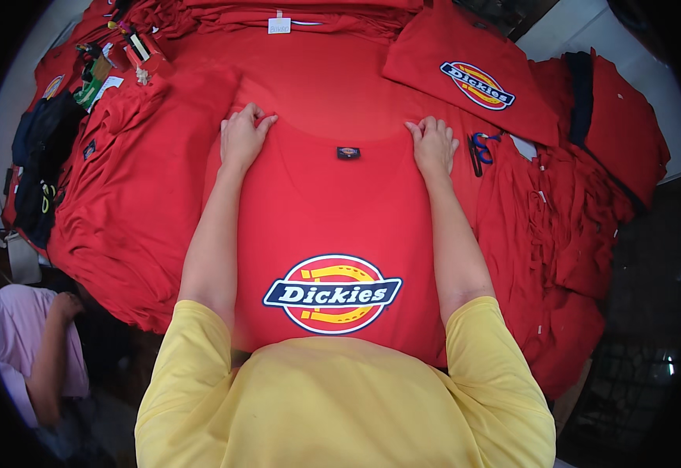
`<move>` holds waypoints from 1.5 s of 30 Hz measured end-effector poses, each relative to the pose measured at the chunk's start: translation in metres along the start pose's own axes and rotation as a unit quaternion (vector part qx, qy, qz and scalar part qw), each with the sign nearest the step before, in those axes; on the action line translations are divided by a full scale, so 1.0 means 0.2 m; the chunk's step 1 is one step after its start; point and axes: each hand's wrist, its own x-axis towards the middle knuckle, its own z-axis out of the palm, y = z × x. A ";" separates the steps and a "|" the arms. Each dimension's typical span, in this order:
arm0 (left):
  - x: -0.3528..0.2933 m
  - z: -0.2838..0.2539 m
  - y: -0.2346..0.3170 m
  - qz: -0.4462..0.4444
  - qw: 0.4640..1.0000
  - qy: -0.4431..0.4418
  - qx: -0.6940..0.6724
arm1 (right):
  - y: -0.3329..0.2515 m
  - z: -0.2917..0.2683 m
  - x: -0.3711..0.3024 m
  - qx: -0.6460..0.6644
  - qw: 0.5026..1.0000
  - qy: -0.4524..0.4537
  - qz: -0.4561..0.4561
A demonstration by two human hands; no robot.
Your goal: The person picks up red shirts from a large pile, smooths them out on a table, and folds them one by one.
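Observation:
A red T-shirt [340, 210] lies spread out in front of me, its neckline at the far side and a round printed emblem [332, 294] near my body. A small dark label [348, 153] sits inside the neck. My left hand [244, 138] is closed, pinching the cloth at the left shoulder beside the neckline. At the opposite shoulder, my right hand [434, 146] pinches the cloth in the same way, fingers curled together. The shirt's lower part is hidden behind my yellow top.
Loose red garments [133, 187] are heaped on the left, and more red cloth [535, 242] is bunched on the right. Scissors with blue handles [481, 152] lie beyond my right hand. A folded red shirt [473, 78] rests at the far right. At lower left, another person [36, 335] sits.

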 end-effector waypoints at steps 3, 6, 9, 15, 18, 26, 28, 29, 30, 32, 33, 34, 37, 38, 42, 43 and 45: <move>-0.04 0.00 -0.02 0.054 0.998 0.035 0.015 | 0.02 -0.02 -0.03 0.064 0.998 -0.021 -0.020; -0.14 -0.06 0.13 0.197 0.965 0.157 0.071 | 0.08 -0.06 -0.07 0.149 0.988 0.046 -0.020; -0.23 -0.04 0.19 0.210 0.975 -0.044 -0.054 | 0.30 -0.07 -0.06 0.121 0.983 0.132 0.029; -0.19 -0.01 0.20 0.222 0.969 -0.075 -0.074 | 0.54 -0.08 -0.07 -0.087 0.986 0.131 0.061; -0.16 0.03 0.20 0.254 0.962 -0.061 -0.078 | 0.61 -0.06 -0.05 -0.078 0.988 0.134 -0.013; -0.13 0.03 0.23 0.097 0.973 -0.101 -0.182 | 0.20 -0.18 -0.08 0.397 0.911 -0.023 0.109; -0.11 0.06 0.21 0.122 0.972 -0.089 -0.178 | -0.14 -0.24 -0.18 0.468 0.875 -0.115 0.053; -0.10 0.08 0.21 0.112 0.972 -0.094 -0.182 | -0.24 -0.19 -0.22 0.457 0.883 -0.106 -0.022; -0.09 0.09 0.20 0.099 0.973 -0.098 -0.184 | -0.37 -0.22 -0.26 0.485 0.860 -0.152 -0.033; -0.10 0.08 0.20 0.079 0.972 -0.108 -0.195 | -0.55 -0.24 -0.28 0.441 0.866 -0.232 -0.039; -0.10 0.08 0.20 0.073 0.970 -0.111 -0.205 | -0.59 -0.19 -0.28 0.394 0.890 -0.221 -0.066; -0.11 0.07 0.21 0.066 0.968 -0.114 -0.215 | -0.62 -0.16 -0.28 0.346 0.910 -0.210 -0.094; -0.12 0.07 0.22 0.060 0.968 -0.113 -0.217 | -0.65 -0.13 -0.27 0.299 0.923 -0.219 -0.106; -0.12 0.07 0.22 0.058 0.968 -0.112 -0.218 | -0.66 -0.13 -0.26 0.306 0.919 -0.225 -0.104; -0.12 0.06 0.22 0.060 0.969 -0.103 -0.217 | -0.65 -0.13 -0.26 0.328 0.913 -0.217 -0.111; -0.12 0.07 0.22 0.061 0.969 -0.102 -0.216 | -0.64 -0.13 -0.26 0.333 0.913 -0.208 -0.115; -0.13 0.06 0.23 0.065 0.973 -0.099 -0.200 | -0.64 -0.12 -0.26 0.328 0.912 -0.222 -0.110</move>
